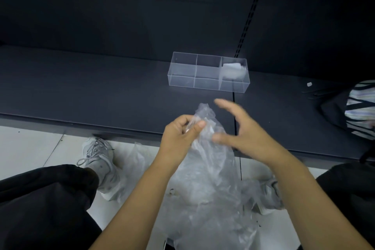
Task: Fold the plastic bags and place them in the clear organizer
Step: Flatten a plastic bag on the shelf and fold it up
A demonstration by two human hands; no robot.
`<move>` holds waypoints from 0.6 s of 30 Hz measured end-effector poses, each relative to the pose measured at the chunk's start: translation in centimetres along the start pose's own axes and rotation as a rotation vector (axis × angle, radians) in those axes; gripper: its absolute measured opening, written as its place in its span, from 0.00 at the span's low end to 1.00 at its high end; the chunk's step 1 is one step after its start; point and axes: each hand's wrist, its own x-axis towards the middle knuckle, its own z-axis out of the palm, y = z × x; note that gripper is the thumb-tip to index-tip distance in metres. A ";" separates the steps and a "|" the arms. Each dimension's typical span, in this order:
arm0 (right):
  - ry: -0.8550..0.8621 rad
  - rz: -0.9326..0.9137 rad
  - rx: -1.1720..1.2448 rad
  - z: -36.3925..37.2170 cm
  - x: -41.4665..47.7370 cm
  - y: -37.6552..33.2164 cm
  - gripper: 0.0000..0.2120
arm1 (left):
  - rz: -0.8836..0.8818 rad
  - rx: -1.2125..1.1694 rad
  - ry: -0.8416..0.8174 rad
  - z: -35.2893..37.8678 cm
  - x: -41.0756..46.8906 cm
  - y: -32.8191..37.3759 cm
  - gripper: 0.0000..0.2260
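Note:
A clear plastic bag [209, 172] hangs crumpled in front of me, its top end raised over the front edge of the dark shelf. My left hand [180, 134] pinches the bag near its top between thumb and curled fingers. My right hand [241, 128] hovers just right of the bag, fingers spread and relaxed, slightly blurred, holding nothing. The clear organizer [209, 85] stands on the shelf beyond my hands. It has three compartments across; a folded white bag [233, 69] lies in the right one.
The dark shelf [101, 87] runs across the view, with a slotted upright [245, 26] behind the organizer. More plastic bags [129, 168] lie on the tiled floor by my grey shoes [99, 160]. A dark bag with striped cloth [357, 107] sits at the right.

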 end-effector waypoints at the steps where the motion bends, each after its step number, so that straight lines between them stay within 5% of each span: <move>1: -0.024 -0.023 -0.082 0.6 0.1 -0.2 0.28 | 0.003 -0.009 0.015 0.2 0.0 0.1 0.17; 4: 0.116 -0.014 0.076 2.2 -0.2 0.0 0.05 | 0.020 -0.023 0.109 0.1 0.0 0.0 0.18; 12: 0.359 0.096 0.545 0.0 -0.8 2.4 0.12 | -0.032 0.091 0.128 -3.2 0.7 0.1 0.25; 18: 0.562 0.127 0.534 -0.7 -0.5 4.3 0.10 | -0.075 0.236 -0.153 -5.8 0.7 0.7 0.11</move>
